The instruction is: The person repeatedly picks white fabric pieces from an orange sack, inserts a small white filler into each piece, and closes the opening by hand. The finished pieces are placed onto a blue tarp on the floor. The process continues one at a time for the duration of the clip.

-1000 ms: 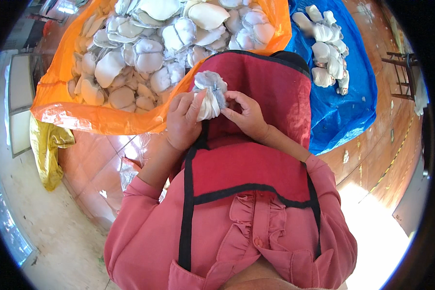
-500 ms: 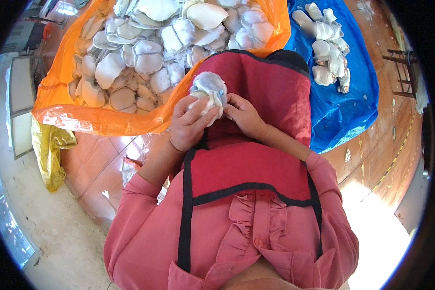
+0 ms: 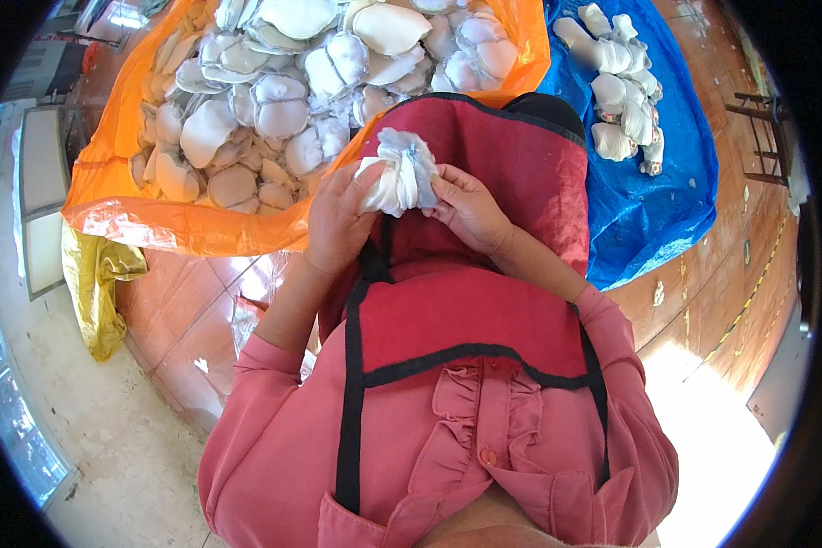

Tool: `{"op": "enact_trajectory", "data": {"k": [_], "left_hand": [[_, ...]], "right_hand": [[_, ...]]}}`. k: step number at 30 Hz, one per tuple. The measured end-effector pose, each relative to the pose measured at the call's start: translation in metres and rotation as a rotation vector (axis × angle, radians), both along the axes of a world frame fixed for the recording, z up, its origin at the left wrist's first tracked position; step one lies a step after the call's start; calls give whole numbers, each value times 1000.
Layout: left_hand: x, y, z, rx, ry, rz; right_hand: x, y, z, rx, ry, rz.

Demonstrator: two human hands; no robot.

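Over my lap I hold a small white and pale grey padded fabric piece, with folded white layers, fuzzy edges and a bit of light blue near its top. My left hand is closed on its left side, the fingertips partly hidden by the folds. On the right edge, my right hand pinches the fuzzy part between thumb and fingers. Many similar rounded white pieces with fluffy grey edges fill the orange sheet bag ahead on the left.
A blue sheet at the front right bears a heap of stuffed white pieces. My red apron covers my lap. A yellow sack lies at the left by the wall. A dark wooden stool or rack stands far right.
The piece has turned between my hands, and its folded white layers now face up. My left hand has shifted slightly left and up; my right hand has moved a little right.
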State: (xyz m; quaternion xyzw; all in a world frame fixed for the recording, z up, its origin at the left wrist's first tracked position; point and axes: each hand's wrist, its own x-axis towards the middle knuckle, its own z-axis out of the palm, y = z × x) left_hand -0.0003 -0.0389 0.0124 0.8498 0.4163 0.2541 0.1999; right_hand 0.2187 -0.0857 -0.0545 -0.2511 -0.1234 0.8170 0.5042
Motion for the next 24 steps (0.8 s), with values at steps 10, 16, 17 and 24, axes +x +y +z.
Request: {"op": "enact_trajectory", "data": {"k": [10, 16, 17, 24], "left_hand": [[10, -6, 10, -355, -121, 182], [16, -15, 2, -872, -555, 218], [17, -17, -2, -927, -667, 210], [17, -22, -12, -1092, -928, 122]], "right_hand": [[-1, 10, 19, 611, -939, -178], [-4, 11, 19, 589, -926, -240], [-5, 10, 20, 553, -894, -238], [-14, 8, 21, 35, -179, -192]]}}
